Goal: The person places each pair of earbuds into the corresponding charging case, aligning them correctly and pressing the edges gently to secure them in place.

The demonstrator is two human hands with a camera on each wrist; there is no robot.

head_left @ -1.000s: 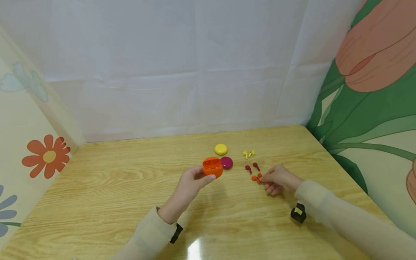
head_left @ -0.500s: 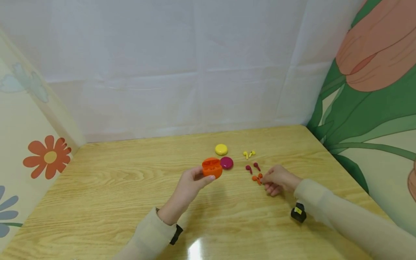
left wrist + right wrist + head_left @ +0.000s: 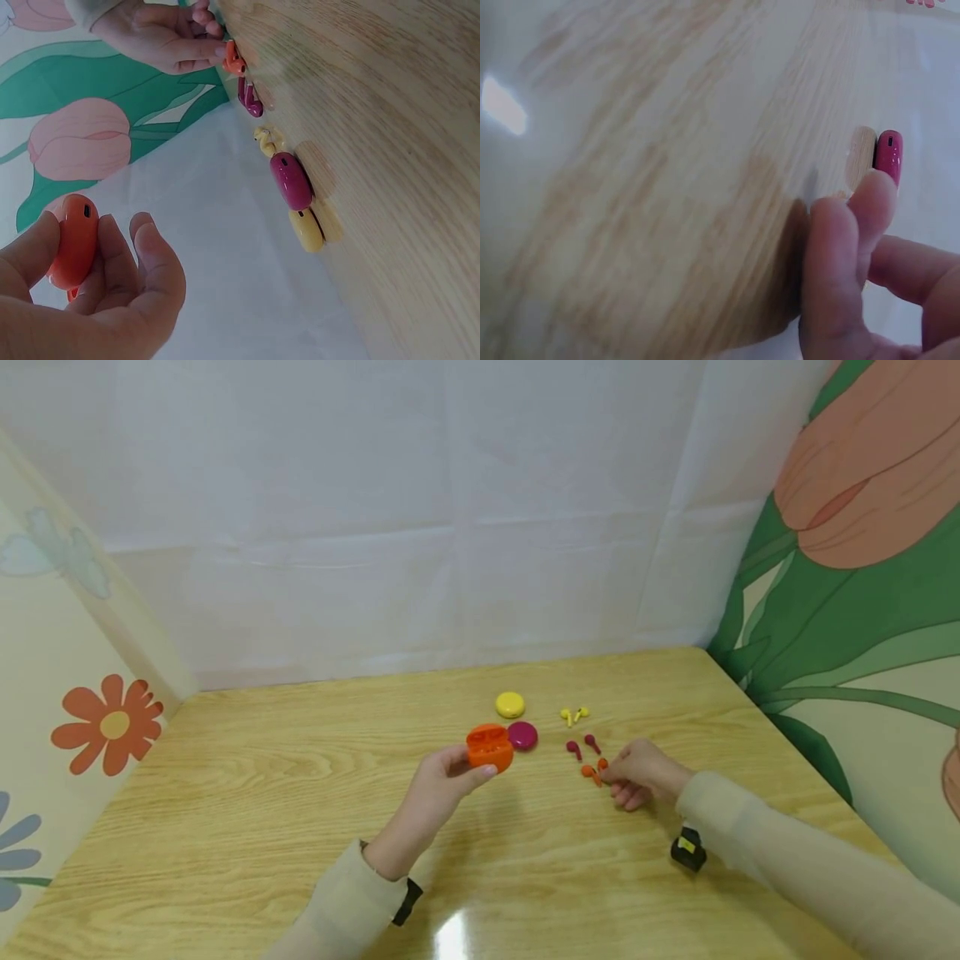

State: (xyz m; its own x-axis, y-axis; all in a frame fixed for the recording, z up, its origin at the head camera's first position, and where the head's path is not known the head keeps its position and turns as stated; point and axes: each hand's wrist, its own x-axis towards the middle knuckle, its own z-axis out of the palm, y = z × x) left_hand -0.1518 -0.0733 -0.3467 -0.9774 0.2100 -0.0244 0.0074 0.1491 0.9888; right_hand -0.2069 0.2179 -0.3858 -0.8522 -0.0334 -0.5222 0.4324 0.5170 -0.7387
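Note:
My left hand (image 3: pixel 438 789) holds an orange earbud case (image 3: pixel 491 753) above the table, lid raised and its inside facing me. In the left wrist view the thumb and fingers grip the case (image 3: pixel 75 240) by its sides. On the right, my right hand (image 3: pixel 643 774) is low at the tabletop, pinching one orange earbud (image 3: pixel 603 763) between thumb and forefinger. Another orange earbud (image 3: pixel 589 772) lies just left of it. The right wrist view hides the pinched earbud behind the fingers (image 3: pixel 832 262).
Two magenta earbuds (image 3: pixel 573 748) and two yellow earbuds (image 3: pixel 567 717) lie farther back on the wooden table (image 3: pixel 262 793). A shut magenta case (image 3: pixel 522 736) and a shut yellow case (image 3: pixel 510 704) sit to their left. A white cloth (image 3: pixel 375 593) hangs behind the table.
The pinched orange earbud has shifted slightly right, widening the gap to the other orange one. The left hand and case stay almost still.

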